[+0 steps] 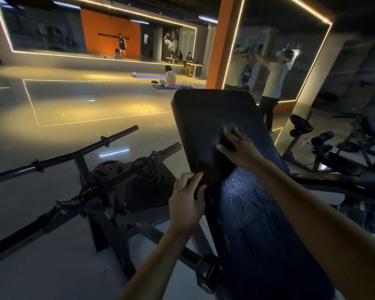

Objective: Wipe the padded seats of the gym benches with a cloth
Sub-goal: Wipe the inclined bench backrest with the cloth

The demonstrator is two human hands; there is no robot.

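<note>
Dim gym, right hand (241, 150) flat on cloth (229, 140) against bench pad (208, 113), left hand (186, 202), grip round pad edge

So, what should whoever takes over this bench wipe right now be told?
Right hand presses the dark cloth flat on the inclined back pad, about mid-height.
Left hand grips the back pad's lower left edge.
The near seat pad glistens wet, apparently wiped already.
Remaining: the back pad's upper part, then what looks like another bench to the right.
</note>
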